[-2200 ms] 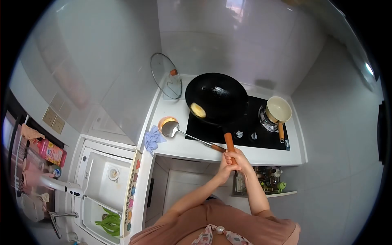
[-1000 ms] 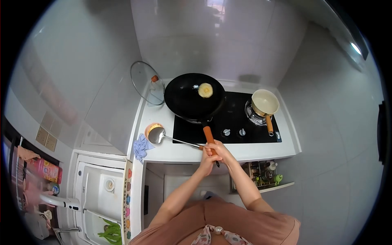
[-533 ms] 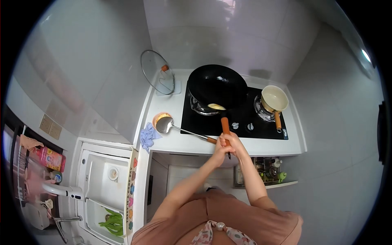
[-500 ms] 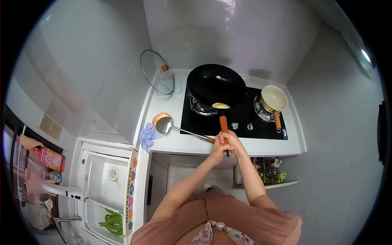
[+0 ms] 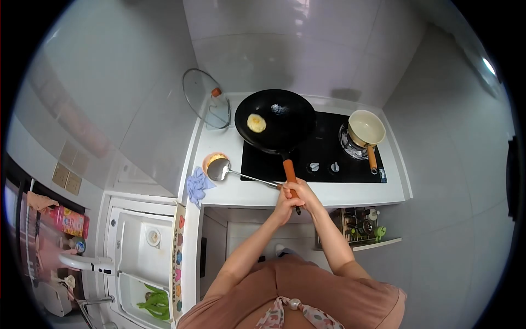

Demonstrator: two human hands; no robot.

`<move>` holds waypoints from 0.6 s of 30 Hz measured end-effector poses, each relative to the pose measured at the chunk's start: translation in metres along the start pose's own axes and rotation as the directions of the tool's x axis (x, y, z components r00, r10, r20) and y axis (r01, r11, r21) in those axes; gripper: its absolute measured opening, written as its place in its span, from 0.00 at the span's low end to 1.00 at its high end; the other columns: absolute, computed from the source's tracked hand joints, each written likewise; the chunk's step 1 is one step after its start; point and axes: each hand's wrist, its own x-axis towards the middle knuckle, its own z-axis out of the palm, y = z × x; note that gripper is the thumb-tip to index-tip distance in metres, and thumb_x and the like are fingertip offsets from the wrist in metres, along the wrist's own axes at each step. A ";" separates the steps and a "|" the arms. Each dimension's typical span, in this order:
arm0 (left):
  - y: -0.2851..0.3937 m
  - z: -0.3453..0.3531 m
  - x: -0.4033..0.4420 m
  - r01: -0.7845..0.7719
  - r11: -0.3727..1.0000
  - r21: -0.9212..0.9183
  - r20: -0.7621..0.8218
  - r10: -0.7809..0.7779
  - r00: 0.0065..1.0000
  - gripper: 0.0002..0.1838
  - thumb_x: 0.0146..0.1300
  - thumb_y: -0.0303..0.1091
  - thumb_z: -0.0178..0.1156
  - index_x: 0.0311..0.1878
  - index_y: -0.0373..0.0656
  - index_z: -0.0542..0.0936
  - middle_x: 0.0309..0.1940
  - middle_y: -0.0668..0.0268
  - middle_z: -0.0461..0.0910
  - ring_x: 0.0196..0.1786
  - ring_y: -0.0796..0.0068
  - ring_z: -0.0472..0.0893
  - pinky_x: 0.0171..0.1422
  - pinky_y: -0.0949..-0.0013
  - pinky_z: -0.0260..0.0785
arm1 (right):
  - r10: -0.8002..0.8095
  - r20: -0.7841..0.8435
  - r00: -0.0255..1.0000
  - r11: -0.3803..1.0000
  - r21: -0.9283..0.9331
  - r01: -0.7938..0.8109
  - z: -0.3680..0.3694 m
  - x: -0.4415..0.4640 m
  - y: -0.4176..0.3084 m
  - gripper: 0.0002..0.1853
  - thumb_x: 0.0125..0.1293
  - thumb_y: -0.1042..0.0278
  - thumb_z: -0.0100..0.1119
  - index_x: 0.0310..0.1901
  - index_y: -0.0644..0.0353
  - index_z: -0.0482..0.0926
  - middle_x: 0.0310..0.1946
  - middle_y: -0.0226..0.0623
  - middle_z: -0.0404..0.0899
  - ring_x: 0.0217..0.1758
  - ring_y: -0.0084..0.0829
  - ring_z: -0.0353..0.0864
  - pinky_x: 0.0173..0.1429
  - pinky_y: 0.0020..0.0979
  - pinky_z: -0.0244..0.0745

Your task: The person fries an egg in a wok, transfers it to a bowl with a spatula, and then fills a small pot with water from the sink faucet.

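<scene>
Both of my hands are wrapped round the orange handle of a black wok (image 5: 276, 137). My left hand (image 5: 286, 205) is closed at the handle's near end, and my right hand (image 5: 303, 193) overlaps it from the right. A fried egg (image 5: 256, 123) lies on the left side of the wok's inner surface. The wok is over the left part of the black gas stove (image 5: 329, 148). Left of my hands lies a metal spatula (image 5: 219, 169), its head on a small orange bowl (image 5: 211, 159); its handle end is partly hidden by my fingers.
A cream saucepan (image 5: 366, 129) stands on the right burner. A glass lid (image 5: 205, 98) leans upright at the back left. On the counter is a blue cloth (image 5: 198, 185). The sink (image 5: 123, 230) at left holds green vegetables (image 5: 155, 302). Below the counter, a drawer (image 5: 364, 241) is pulled out.
The wok has shifted left and levelled, its handle moving left with my hands. The egg has gone from the near rim to the left side of the wok.
</scene>
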 end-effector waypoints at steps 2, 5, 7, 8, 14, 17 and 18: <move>-0.002 -0.001 0.001 0.002 1.000 -0.004 -0.021 -0.002 1.000 0.32 0.38 0.18 0.57 0.51 0.45 0.60 0.41 0.67 0.65 0.47 0.75 0.69 0.53 0.72 0.63 | -0.002 0.015 1.000 1.000 0.031 0.002 -0.004 0.005 0.005 0.06 0.55 0.73 0.52 0.29 0.62 0.65 0.19 0.32 0.68 0.19 0.21 0.68 0.22 0.20 0.64; 0.001 0.000 0.003 -0.004 1.000 -0.001 -0.008 0.004 1.000 0.32 0.39 0.19 0.56 0.52 0.45 0.60 0.41 0.67 0.65 0.48 0.74 0.69 0.53 0.73 0.63 | -0.001 -0.007 1.000 0.999 0.051 0.002 -0.002 0.006 0.003 0.06 0.56 0.73 0.52 0.29 0.62 0.65 0.19 0.32 0.68 0.19 0.21 0.68 0.23 0.20 0.65; 0.003 -0.005 0.006 -0.005 1.000 0.016 0.000 0.005 1.000 0.33 0.40 0.20 0.57 0.54 0.44 0.59 0.42 0.66 0.66 0.48 0.73 0.69 0.53 0.71 0.64 | 0.012 -0.009 1.000 0.998 0.063 -0.011 0.000 0.009 0.002 0.09 0.57 0.68 0.54 0.29 0.61 0.66 0.19 0.31 0.68 0.20 0.21 0.69 0.23 0.20 0.66; 0.004 -0.008 0.008 0.040 0.999 0.029 0.013 -0.040 0.999 0.33 0.41 0.21 0.57 0.54 0.44 0.59 0.42 0.66 0.66 0.48 0.73 0.70 0.53 0.70 0.65 | 0.009 -0.010 1.000 0.998 0.056 -0.008 0.001 0.010 0.001 0.10 0.58 0.66 0.55 0.29 0.61 0.66 0.19 0.31 0.68 0.20 0.21 0.69 0.24 0.19 0.66; 0.032 -0.009 0.012 0.301 0.932 0.201 0.100 -0.325 0.940 0.33 0.49 0.29 0.61 0.57 0.41 0.55 0.51 0.59 0.66 0.48 0.65 0.76 0.50 0.62 0.74 | 0.096 -0.041 0.995 0.992 -0.077 -0.099 -0.016 0.020 0.000 0.28 0.64 0.40 0.43 0.34 0.64 0.69 0.23 0.32 0.73 0.22 0.22 0.70 0.28 0.23 0.68; 0.033 -0.003 0.008 0.327 0.928 0.179 0.024 -0.336 0.941 0.30 0.56 0.30 0.57 0.58 0.38 0.54 0.50 0.55 0.70 0.46 0.58 0.79 0.49 0.61 0.75 | -0.221 -0.114 0.969 0.712 -0.697 0.080 -0.076 0.045 0.012 0.28 0.62 0.41 0.45 0.37 0.65 0.73 0.32 0.41 0.75 0.30 0.33 0.72 0.39 0.32 0.69; 0.035 0.001 0.006 0.324 0.935 0.147 0.025 -0.331 0.943 0.29 0.57 0.29 0.56 0.58 0.38 0.53 0.50 0.54 0.71 0.45 0.57 0.79 0.50 0.61 0.75 | -0.307 -0.076 0.949 0.475 -0.876 0.083 -0.103 0.057 0.011 0.25 0.61 0.45 0.50 0.39 0.64 0.74 0.36 0.43 0.75 0.34 0.38 0.72 0.42 0.34 0.69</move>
